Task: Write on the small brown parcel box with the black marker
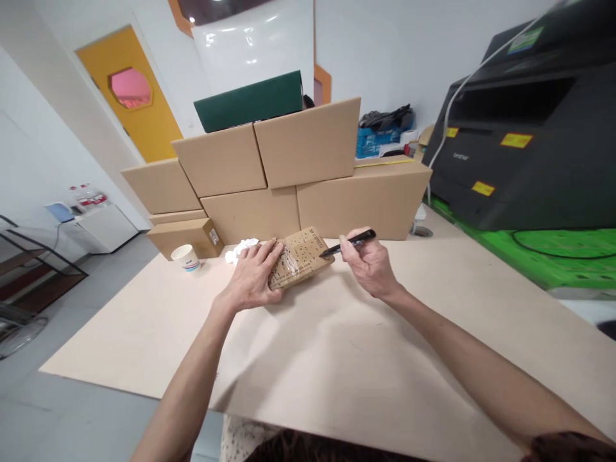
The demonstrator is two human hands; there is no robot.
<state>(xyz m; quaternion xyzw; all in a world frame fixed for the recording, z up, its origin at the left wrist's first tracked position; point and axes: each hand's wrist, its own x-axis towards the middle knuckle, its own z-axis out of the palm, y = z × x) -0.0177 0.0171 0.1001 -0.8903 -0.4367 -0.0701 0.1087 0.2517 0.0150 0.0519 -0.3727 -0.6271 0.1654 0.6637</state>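
Observation:
A small brown cardboard box (304, 256) with black print, dark marks and shiny clear tape lies on the table. My left hand (256, 273) grips its left end, fingers over the top and thumb low at the near side. Pinched in my right hand (368, 264) is a black marker pen (353, 241). The pen points left, and its tip is at the right part of the box's top face; whether it touches cannot be made out. Crumpled white tissue (240, 250) lies just behind my left hand.
Large cardboard boxes (308, 144) are stacked along the table's (337, 372) far side, a dark green box (250, 101) on top. A paper cup (185, 258) stands left, before a smaller carton (180, 237). A tape roll (422, 231) lies far right, near a large black printer (520, 141).

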